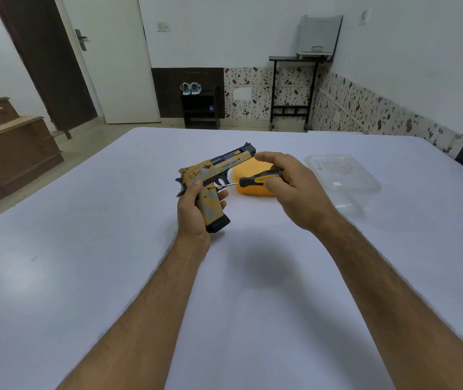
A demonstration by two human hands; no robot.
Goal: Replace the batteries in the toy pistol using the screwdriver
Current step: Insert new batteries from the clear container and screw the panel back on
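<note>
Left hand (193, 212) fingers wrap the toy pistol (213, 175) grip, hiding its rear. Right hand (286, 181) fingers pinch the screwdriver (258, 178); tip contact point indistinct.

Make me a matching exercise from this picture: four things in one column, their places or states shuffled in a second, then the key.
1. tan and black toy pistol
2. black and yellow-handled screwdriver
3. clear plastic container
4. yellow block

A. lies on the table behind the hands
B. gripped in the right hand
C. stands on the table, far right
D. held by its grip in the left hand

Pairs: 1-D, 2-B, 3-C, 4-A
</note>
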